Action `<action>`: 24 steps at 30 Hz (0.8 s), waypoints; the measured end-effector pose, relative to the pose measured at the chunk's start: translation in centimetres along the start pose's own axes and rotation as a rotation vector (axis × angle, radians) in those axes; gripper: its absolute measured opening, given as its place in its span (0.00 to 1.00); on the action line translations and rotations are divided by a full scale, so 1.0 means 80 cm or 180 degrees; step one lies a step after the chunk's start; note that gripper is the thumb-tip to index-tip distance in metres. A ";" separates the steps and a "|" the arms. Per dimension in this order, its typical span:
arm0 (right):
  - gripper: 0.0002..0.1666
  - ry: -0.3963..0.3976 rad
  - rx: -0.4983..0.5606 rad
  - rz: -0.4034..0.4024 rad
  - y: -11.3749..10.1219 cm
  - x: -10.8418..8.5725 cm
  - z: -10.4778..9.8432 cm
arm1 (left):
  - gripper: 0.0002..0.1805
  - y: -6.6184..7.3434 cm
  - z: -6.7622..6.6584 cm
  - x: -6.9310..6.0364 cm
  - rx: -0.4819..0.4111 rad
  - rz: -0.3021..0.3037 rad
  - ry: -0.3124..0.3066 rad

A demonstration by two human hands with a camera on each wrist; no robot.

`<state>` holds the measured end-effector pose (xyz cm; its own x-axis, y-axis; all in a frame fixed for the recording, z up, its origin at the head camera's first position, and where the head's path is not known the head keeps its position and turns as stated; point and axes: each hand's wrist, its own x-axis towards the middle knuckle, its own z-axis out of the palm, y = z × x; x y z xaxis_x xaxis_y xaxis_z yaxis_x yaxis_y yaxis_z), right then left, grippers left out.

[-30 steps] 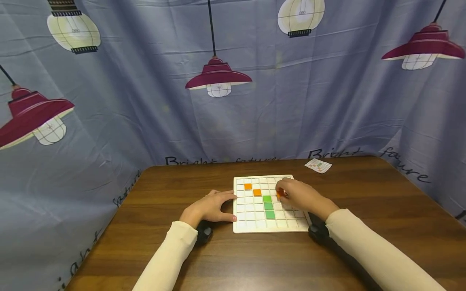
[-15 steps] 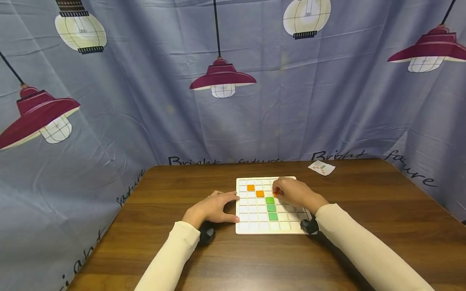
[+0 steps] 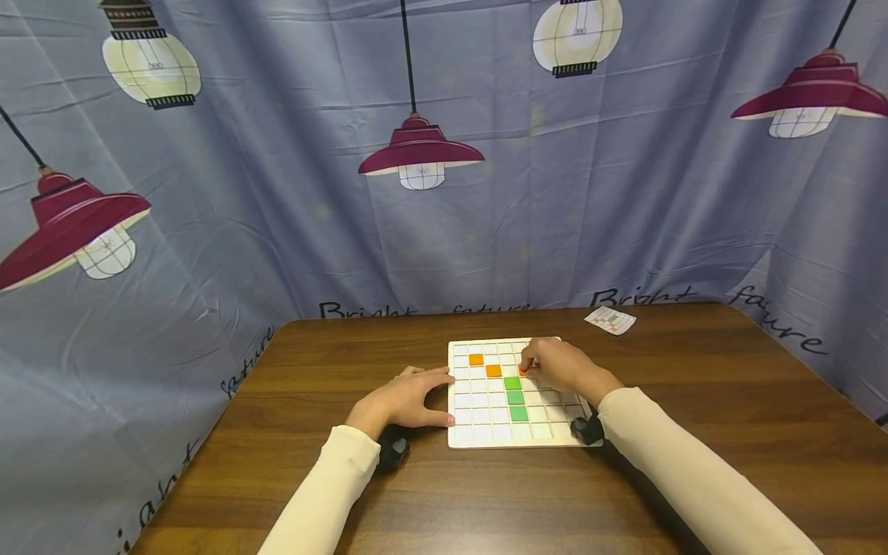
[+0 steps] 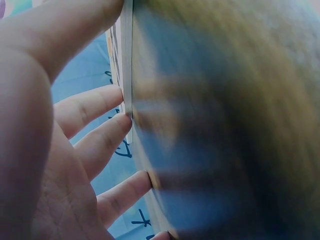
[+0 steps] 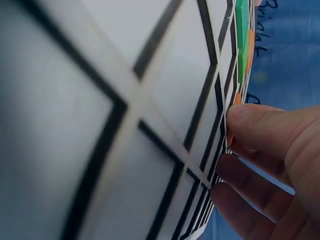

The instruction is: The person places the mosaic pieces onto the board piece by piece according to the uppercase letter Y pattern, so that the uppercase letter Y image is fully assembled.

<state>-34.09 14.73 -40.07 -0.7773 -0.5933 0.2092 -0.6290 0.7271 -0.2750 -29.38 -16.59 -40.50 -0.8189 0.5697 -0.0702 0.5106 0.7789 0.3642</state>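
Observation:
In the head view a white grid board lies on the table. Two orange square tiles, one upper left and one lower right of it, sit in its cells. Several green tiles form a column. My right hand is over the board's upper right part, thumb and index finger pinching an orange tile at the grid. The right wrist view shows this orange tile partly hidden by the thumb. My left hand touches the board's left edge with extended thumb and fingers.
A small card printed with a coloured grid lies at the table's back right. The brown wooden table extends around the board. Behind it hangs a blue-grey curtain with printed lamps.
My right hand has shifted left with the orange tile, to a cell up and right of the green column. My left hand stays at the board's left edge.

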 end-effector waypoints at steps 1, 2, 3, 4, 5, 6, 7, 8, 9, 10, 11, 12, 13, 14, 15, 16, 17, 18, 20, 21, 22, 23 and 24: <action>0.06 0.0006 -0.0033 0.0003 -0.001 0.000 0.000 | 0.42 0.000 0.000 0.000 0.0001 -0.0001 -0.0006; 0.06 0.0006 -0.0051 0.0014 -0.002 0.000 -0.001 | 0.42 0.000 0.000 0.001 0.0008 -0.0002 -0.0012; 0.06 0.0007 -0.0066 0.0019 -0.002 0.000 -0.001 | 0.42 0.000 0.000 0.001 0.0014 0.0001 -0.0018; 0.06 -0.0004 -0.0058 0.0045 -0.003 0.000 -0.002 | 0.42 0.000 0.000 0.002 0.0016 0.0005 -0.0022; 0.06 -0.0025 -0.0049 0.0061 -0.003 0.000 -0.003 | 0.42 0.000 0.000 0.002 0.0014 0.0018 -0.0019; 0.06 -0.0070 -0.0033 0.0080 -0.004 -0.001 -0.003 | 0.42 -0.001 0.000 0.002 0.0007 0.0027 -0.0019; 0.07 -0.0129 -0.0016 0.0084 -0.004 -0.001 -0.004 | 0.42 -0.001 0.000 0.002 -0.0005 0.0016 -0.0033; 0.07 -0.0186 0.0010 0.0093 -0.004 -0.002 -0.005 | 0.42 -0.001 0.000 0.002 -0.0003 0.0013 -0.0037; 0.07 -0.0239 0.0025 0.0092 -0.005 -0.002 -0.006 | 0.42 -0.002 0.000 0.001 -0.0005 0.0008 -0.0038; 0.07 -0.0288 0.0039 0.0087 -0.006 -0.004 -0.007 | 0.42 -0.002 0.000 0.001 -0.0014 0.0001 -0.0033; 0.07 -0.0325 0.0033 0.0058 -0.006 -0.005 -0.008 | 0.42 -0.003 0.000 0.000 -0.0025 -0.0005 -0.0026; 0.08 -0.0357 0.0015 0.0057 -0.007 -0.007 -0.010 | 0.42 -0.003 -0.001 -0.001 -0.0032 -0.0018 -0.0022; 0.08 -0.0361 -0.0012 0.0075 -0.008 -0.010 -0.012 | 0.42 -0.004 -0.001 -0.001 -0.0029 -0.0027 -0.0015; 0.09 -0.0348 -0.0049 0.0084 -0.009 -0.014 -0.014 | 0.42 -0.004 -0.001 -0.001 -0.0031 -0.0022 0.0000; 0.10 -0.0340 -0.0088 0.0096 -0.009 -0.019 -0.017 | 0.42 -0.004 -0.001 -0.001 -0.0037 -0.0012 0.0012; 0.11 -0.0332 -0.0116 0.0115 -0.009 -0.025 -0.021 | 0.42 -0.004 -0.002 -0.001 -0.0046 0.0002 0.0019; 0.12 -0.0326 -0.0140 0.0144 -0.009 -0.032 -0.024 | 0.42 -0.003 -0.002 -0.001 -0.0052 0.0015 0.0015; 0.13 -0.0323 -0.0166 0.0176 -0.009 -0.040 -0.028 | 0.42 -0.002 -0.002 -0.001 -0.0051 0.0021 0.0005; 0.13 -0.0293 -0.0211 0.0164 -0.008 -0.060 -0.035 | 0.42 -0.001 -0.003 -0.001 -0.0057 0.0021 -0.0021; 0.14 -0.0278 -0.0232 0.0163 -0.007 -0.071 -0.038 | 0.42 0.000 -0.003 -0.001 -0.0058 0.0019 -0.0036; 0.14 -0.0256 -0.0258 0.0157 -0.005 -0.083 -0.042 | 0.42 0.001 -0.003 -0.001 -0.0060 0.0026 -0.0040; 0.13 -0.0237 -0.0280 0.0155 -0.002 -0.095 -0.045 | 0.42 0.001 -0.003 0.000 -0.0060 0.0034 -0.0039; 0.13 -0.0222 -0.0320 0.0158 0.000 -0.108 -0.049 | 0.42 0.002 -0.003 0.000 -0.0051 0.0037 -0.0036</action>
<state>-27.43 21.25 -38.21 -0.8071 -0.5757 0.1310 -0.5904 0.7851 -0.1872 -29.38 -16.56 -40.23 -0.8098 0.5817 -0.0762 0.5158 0.7679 0.3798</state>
